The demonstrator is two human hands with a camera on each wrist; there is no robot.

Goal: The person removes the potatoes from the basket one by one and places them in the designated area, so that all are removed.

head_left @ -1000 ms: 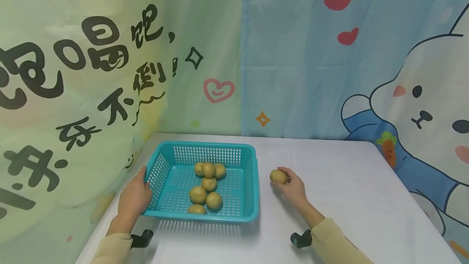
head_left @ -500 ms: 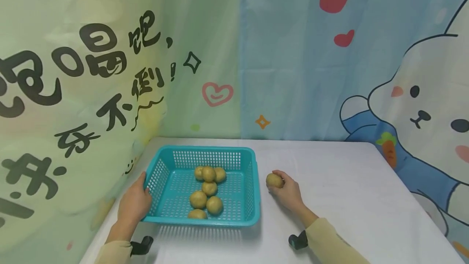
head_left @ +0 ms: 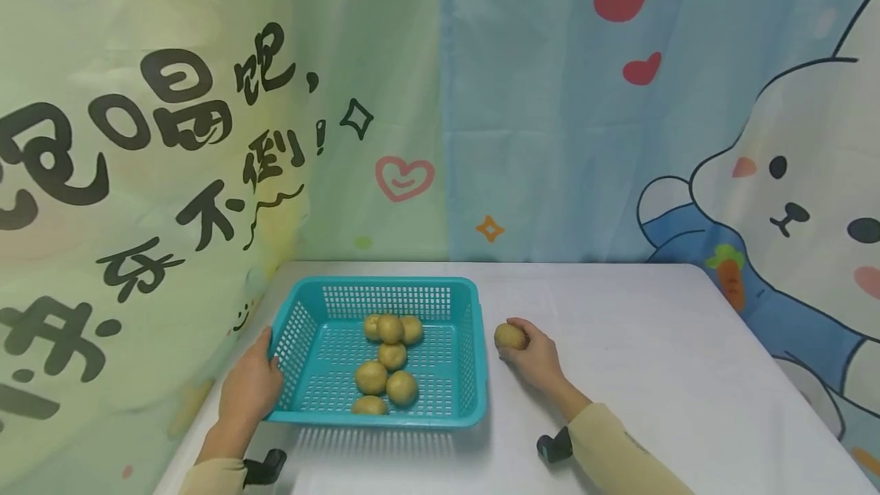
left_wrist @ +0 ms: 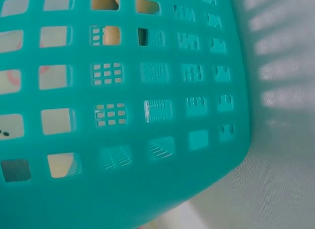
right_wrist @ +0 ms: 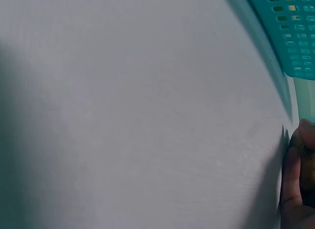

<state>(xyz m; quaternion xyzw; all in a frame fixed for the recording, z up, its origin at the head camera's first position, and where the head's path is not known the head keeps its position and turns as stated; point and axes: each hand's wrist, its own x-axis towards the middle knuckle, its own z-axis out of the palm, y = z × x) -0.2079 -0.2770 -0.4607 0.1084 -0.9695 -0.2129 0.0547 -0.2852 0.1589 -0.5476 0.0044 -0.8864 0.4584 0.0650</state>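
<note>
A turquoise plastic basket (head_left: 385, 420) with perforated walls stands on the table, several potatoes (head_left: 371, 377) on its floor. At its left side my left hand (head_left: 250, 384) grips the rim; the left wrist view shows only the basket's outer wall (left_wrist: 133, 172), with the hand out of sight. Just right of the basket, my right hand (head_left: 538, 361) holds a single potato (head_left: 509, 337) between thumb and fingers. In the right wrist view this potato (right_wrist: 308, 165) and part of the hand (right_wrist: 291, 187) appear at the right edge.
A white cloth covers the table (head_left: 639, 357). Behind it hangs a printed curtain (head_left: 522, 98), and its left part runs along the table's left side. Black camera mounts (head_left: 265, 467) are worn at both wrists.
My right hand has moved a little left with the potato, closer to the basket. The left hand keeps its grip on the rim. The head view has shifted slightly.
</note>
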